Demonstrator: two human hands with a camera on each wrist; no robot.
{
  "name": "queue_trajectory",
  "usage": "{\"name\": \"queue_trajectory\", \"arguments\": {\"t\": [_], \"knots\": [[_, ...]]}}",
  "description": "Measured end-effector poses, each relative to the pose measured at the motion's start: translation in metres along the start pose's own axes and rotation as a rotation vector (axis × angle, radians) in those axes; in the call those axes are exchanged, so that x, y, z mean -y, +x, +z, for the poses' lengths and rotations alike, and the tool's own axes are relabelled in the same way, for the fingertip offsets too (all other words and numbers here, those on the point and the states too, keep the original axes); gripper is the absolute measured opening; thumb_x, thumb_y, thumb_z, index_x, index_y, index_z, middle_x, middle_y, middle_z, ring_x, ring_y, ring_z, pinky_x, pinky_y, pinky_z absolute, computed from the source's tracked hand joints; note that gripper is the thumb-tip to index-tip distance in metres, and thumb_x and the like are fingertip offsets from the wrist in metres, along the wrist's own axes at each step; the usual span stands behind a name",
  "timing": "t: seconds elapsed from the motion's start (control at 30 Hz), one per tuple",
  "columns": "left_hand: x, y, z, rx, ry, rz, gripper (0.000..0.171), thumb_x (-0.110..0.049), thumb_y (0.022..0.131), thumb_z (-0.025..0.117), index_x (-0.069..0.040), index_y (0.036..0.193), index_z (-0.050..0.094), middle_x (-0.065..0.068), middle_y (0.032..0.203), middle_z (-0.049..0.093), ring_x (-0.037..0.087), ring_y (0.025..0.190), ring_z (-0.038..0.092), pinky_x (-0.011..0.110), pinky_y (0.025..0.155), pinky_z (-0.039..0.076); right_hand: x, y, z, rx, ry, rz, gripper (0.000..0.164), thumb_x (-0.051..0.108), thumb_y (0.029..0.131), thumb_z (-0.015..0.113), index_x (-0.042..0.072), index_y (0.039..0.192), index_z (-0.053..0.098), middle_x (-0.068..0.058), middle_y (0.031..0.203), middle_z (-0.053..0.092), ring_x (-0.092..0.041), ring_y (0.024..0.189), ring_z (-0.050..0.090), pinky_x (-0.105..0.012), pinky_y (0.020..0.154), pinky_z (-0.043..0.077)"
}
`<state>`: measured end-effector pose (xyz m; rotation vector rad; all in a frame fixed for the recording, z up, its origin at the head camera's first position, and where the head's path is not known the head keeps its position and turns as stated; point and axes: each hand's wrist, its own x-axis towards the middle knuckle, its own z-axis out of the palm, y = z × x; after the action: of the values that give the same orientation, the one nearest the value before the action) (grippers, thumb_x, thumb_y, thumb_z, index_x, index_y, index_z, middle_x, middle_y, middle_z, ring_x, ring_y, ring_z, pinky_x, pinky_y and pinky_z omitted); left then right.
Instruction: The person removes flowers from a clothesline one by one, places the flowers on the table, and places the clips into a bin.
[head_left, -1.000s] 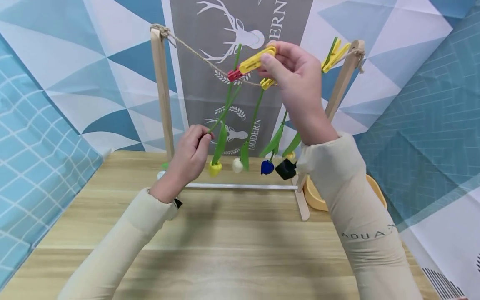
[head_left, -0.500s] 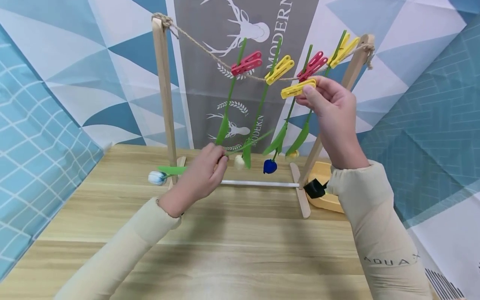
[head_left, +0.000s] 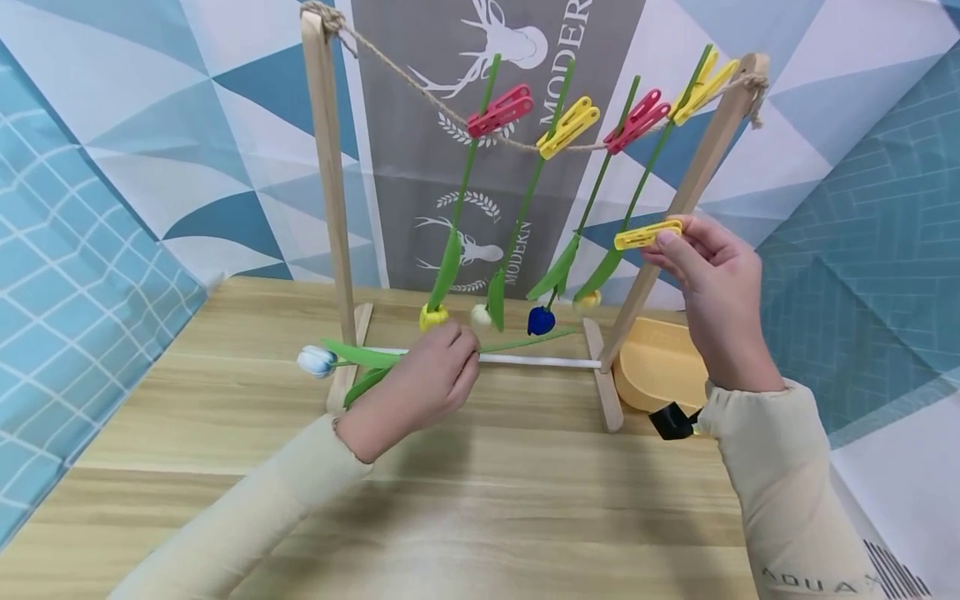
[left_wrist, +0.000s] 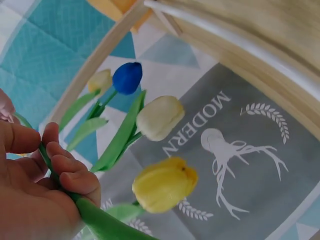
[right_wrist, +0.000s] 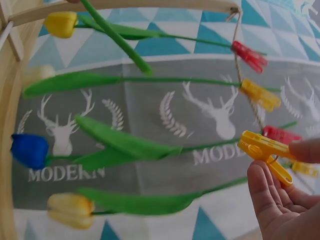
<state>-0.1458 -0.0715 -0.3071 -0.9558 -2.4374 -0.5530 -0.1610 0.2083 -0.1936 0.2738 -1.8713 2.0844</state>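
My left hand (head_left: 427,371) grips the green stem of an artificial tulip with a pale blue-and-white bloom (head_left: 317,361). This tulip lies nearly level, bloom to the left and bare stem end to the right, low in front of the rack. Between thumb and fingers my right hand (head_left: 720,292) pinches a yellow clothespin (right_wrist: 265,152), beside the right post. Several other tulips hang bloom-down from a twine line (head_left: 397,71): yellow (head_left: 432,317), white (head_left: 482,316), blue (head_left: 541,321) and pale yellow (head_left: 587,302). Red (head_left: 500,111) and yellow (head_left: 567,127) clothespins fasten their stems.
Wooden posts stand at left (head_left: 326,167) and right (head_left: 705,167), joined low down by a white rod (head_left: 525,360). Behind the right post sits an orange-yellow tray (head_left: 630,400) on the wooden table (head_left: 480,517). Patterned cloth covers the back and sides.
My right hand has moved away from the line, rightward and down, with the yellow clothespin. My left hand has gone right and lower; its tulip has swung from slanted to nearly level.
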Motion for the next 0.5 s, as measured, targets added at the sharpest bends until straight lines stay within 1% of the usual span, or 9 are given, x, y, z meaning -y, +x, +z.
{"name": "queue_trajectory", "arguments": {"t": [0.07,0.2,0.33,0.5], "knots": [[-0.001,-0.002,0.005,0.003,0.030,0.018,0.014,-0.010,0.091,0.045,-0.005,0.082,0.054,0.005,0.073,0.046,0.019,0.069,0.042,0.032,0.066,0.039,-0.006,-0.001,-0.006,-0.015,-0.003,0.030,0.036,0.018,0.079,0.073,-0.003,0.107,0.061,-0.007,0.095,0.066,-0.014,0.080,0.068,-0.019,0.080,0.052],[-0.002,-0.005,0.015,0.007,0.092,0.046,0.012,-0.010,0.089,0.046,-0.006,0.081,0.054,0.005,0.071,0.043,0.020,0.065,0.039,0.033,0.064,0.036,-0.018,-0.003,-0.019,-0.043,-0.030,0.097,0.037,0.020,0.079,0.074,0.000,0.107,0.060,-0.005,0.095,0.065,-0.013,0.081,0.068,-0.019,0.079,0.052],[-0.003,-0.010,0.022,0.050,0.130,0.036,0.011,-0.012,0.089,0.048,-0.007,0.081,0.053,0.004,0.071,0.041,0.019,0.065,0.036,0.031,0.062,0.034,-0.028,-0.006,-0.031,-0.059,-0.004,0.146,0.036,0.020,0.079,0.074,0.001,0.107,0.060,-0.006,0.099,0.060,-0.012,0.080,0.068,-0.018,0.079,0.052],[-0.004,-0.014,0.029,0.109,0.202,0.034,0.009,-0.014,0.088,0.050,-0.008,0.081,0.053,0.005,0.076,0.043,0.020,0.069,0.040,0.032,0.063,0.036,-0.038,-0.007,-0.041,-0.071,0.058,0.165,0.031,0.015,0.079,0.074,0.003,0.104,0.063,-0.007,0.100,0.057,-0.011,0.078,0.068,-0.019,0.078,0.052]]}}
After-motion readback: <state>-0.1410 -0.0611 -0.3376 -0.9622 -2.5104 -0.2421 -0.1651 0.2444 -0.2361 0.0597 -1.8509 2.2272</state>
